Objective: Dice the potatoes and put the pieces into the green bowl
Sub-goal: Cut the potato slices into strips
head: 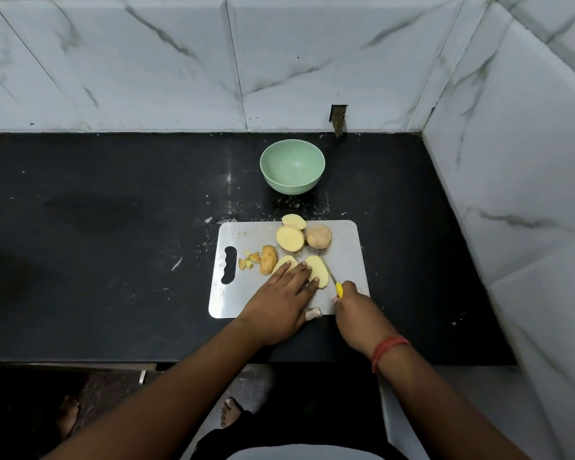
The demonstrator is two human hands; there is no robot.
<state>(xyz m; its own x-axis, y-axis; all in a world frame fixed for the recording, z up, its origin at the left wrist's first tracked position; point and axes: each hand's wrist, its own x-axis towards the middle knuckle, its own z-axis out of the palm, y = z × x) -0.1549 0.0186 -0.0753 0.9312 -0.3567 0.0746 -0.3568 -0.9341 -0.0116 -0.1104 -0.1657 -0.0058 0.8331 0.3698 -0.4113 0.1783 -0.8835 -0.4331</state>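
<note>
Bare counter (113, 210) between cutting board (243, 303) and green bowl (292, 167)

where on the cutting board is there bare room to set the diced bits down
Bare metal lies along the near-left part of the cutting board, between the handle slot and the left hand. The far right half is crowded with potato halves, and the knife works by the right edge.

So the flat steel cutting board (346, 247) sits on the black stone counter (113, 244), with the round green bowl (292, 167) behind it near the wall. On the board: small diced potato bits (249, 259) at left, cut potato halves (290, 238) in the middle, a whole brown potato (318, 236) right of them.
</note>
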